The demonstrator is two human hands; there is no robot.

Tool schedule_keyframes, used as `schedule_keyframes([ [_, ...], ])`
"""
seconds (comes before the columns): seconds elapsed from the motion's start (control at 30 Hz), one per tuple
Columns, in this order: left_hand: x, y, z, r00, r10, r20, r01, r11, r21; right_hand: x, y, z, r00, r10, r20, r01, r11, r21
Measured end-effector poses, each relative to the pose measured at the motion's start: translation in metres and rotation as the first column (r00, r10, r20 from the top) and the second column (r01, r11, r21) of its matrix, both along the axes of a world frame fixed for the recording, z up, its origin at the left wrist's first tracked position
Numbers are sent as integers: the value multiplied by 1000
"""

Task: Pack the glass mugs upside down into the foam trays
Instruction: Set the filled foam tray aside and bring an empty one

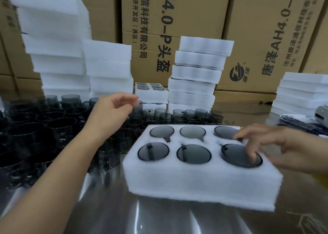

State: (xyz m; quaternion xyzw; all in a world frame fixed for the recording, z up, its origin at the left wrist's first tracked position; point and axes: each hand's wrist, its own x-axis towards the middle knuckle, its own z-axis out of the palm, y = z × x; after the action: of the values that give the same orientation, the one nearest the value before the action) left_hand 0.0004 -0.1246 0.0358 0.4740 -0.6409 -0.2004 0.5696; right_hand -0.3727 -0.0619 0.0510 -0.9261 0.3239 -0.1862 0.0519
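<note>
A white foam tray point(198, 184) lies on the table in front of me, and each of its pockets holds a smoky glass mug bottom up. My right hand point(269, 145) reaches in from the right with straight fingers, and its fingertips rest on the near right mug point(236, 153). A crowd of loose dark glass mugs point(53, 127) stands on the left half of the table. My left hand point(113, 109) hovers over the back of that crowd, fingers loosely curled and holding nothing, next to one mug point(139, 107) that stands beside its fingertips.
Tall stacks of white foam trays point(53, 43) rise at the back left and centre point(197, 73), with another stack at the far right point(301, 93). A filled tray point(150, 93) sits behind the mugs. Cardboard boxes point(195, 20) wall the back. The steel table point(159, 219) shines in front.
</note>
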Motion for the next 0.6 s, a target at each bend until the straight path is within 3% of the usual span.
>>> schedule_keyframes([
  [0.13,7,-8,-3,982,178,-70,-178,984,11,-1,-8,26,975,-79,210,74,997,33],
  [0.27,7,-11,-14,934,323,150,-330,944,24,46,-19,58,920,-96,379,55,991,118],
  [0.37,3,-10,-19,887,352,299,-370,929,4,83,-52,69,874,-207,440,189,978,86],
  [0.47,0,-10,-25,840,335,427,-365,931,-12,127,-89,78,764,-345,544,338,934,117],
  [0.6,2,-24,-11,718,320,618,-356,932,-69,180,-141,96,542,-417,730,346,902,258],
])
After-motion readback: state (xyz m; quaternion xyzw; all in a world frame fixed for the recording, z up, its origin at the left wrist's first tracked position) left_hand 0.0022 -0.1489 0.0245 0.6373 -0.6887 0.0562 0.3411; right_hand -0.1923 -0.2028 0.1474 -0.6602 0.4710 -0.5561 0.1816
